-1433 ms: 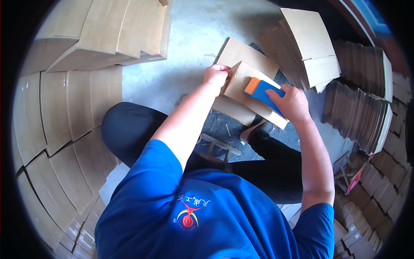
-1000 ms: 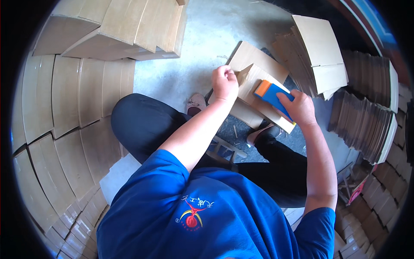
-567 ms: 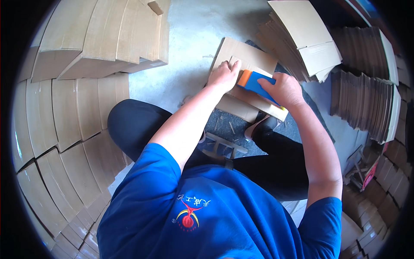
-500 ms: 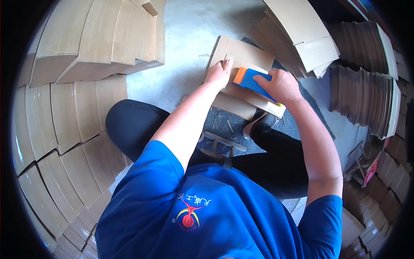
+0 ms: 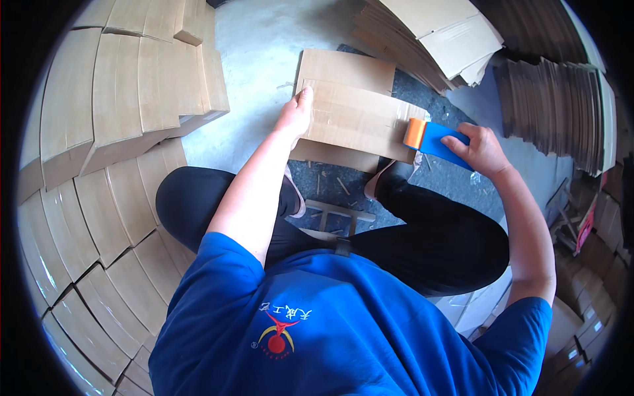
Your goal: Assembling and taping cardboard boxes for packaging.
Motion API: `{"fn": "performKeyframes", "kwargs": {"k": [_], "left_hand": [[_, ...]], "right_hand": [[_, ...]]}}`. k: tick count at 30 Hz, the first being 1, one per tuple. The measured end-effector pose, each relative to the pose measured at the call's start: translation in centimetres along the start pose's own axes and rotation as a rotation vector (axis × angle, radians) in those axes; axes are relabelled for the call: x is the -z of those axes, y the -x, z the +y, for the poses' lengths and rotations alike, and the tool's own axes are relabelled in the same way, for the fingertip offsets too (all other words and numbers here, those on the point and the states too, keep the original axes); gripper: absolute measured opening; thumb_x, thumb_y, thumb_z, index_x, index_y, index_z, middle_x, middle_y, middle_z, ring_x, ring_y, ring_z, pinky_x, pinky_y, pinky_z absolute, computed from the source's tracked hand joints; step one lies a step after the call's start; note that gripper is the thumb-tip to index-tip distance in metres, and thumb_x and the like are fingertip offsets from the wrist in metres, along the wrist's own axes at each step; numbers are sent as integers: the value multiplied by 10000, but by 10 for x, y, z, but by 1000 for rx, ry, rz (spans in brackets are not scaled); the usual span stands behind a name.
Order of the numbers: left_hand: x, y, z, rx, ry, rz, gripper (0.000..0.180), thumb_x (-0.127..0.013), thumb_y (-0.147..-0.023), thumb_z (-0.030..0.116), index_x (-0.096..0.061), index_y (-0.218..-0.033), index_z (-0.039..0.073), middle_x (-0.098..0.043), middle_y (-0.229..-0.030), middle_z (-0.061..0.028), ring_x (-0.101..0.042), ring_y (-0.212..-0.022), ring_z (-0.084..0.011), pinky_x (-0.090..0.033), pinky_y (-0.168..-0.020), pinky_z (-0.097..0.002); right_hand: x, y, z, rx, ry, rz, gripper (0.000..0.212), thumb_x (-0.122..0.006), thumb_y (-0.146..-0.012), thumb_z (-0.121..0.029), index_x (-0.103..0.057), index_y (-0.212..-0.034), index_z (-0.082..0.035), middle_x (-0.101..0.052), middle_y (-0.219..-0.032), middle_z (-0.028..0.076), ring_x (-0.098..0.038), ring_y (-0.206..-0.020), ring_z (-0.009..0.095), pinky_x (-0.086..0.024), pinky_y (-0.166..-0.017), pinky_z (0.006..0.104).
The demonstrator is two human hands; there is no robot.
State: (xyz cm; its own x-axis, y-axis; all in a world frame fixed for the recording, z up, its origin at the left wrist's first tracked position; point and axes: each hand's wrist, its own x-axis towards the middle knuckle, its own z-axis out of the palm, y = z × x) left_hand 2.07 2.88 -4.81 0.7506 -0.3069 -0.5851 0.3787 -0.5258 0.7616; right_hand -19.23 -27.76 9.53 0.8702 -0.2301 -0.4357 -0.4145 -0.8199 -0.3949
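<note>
Flat cardboard box (image 5: 350, 112); blue tape dispenser (image 5: 437, 140)

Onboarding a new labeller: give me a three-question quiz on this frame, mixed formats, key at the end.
1. True or false: the right hand grips the blue and orange tape dispenser.
2. Where does the left hand press? A) the left edge of the flat brown cardboard box; B) the stack of folded cartons; C) a knee.
3. Fill in: the dispenser's orange end sits at the box's ____ edge.

Key: 1 true; 2 A; 3 right.
</note>
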Motion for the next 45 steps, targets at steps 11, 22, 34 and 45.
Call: {"fn": "performKeyframes", "kwargs": {"k": [11, 22, 34, 45], "left_hand": [[-69, 26, 31, -653, -1179, 343, 597, -421, -1008, 395, -322, -1514, 94, -210, -1612, -136, -116, -1509, -286, -48, -1203, -519], [-111, 45, 38, -811, -1099, 210, 564, -443, -989, 418, -422, -1472, 127, -321, -1575, -80, -217, -1480, -271, -84, -1202, -511], [-158, 100, 58, -777, -1190, -139, 1068, -698, -697, 697, -274, -1545, 206, -114, -1623, -159, -46, -1510, -330, 28, -1139, -675], [-172, 72, 65, -982, -1005, -163, 885, -809, -650, 543, -487, -1415, 236, -297, -1566, -130, -191, -1484, -325, -63, -1187, -597]], "right_hand": [[-13, -6, 10, -16, 28, 49, 532, -643, -860, -548, -656, -757, -26, -648, -714, 189, -657, -690, 352, -535, -689, 433], [-24, 14, 69, -55, -112, 29, 586, -635, -859, -590, -658, -798, -7, -635, -711, 183, -652, -700, 328, -523, -702, 422], [-29, 12, 73, -44, -99, 51, 605, -613, -865, -613, -653, -793, -13, -663, -758, 206, -667, -744, 366, -530, -708, 452], [-14, 19, 67, -88, -168, 13, 602, -631, -861, -611, -682, -830, -12, -665, -742, 184, -677, -702, 313, -546, -700, 419]]}}
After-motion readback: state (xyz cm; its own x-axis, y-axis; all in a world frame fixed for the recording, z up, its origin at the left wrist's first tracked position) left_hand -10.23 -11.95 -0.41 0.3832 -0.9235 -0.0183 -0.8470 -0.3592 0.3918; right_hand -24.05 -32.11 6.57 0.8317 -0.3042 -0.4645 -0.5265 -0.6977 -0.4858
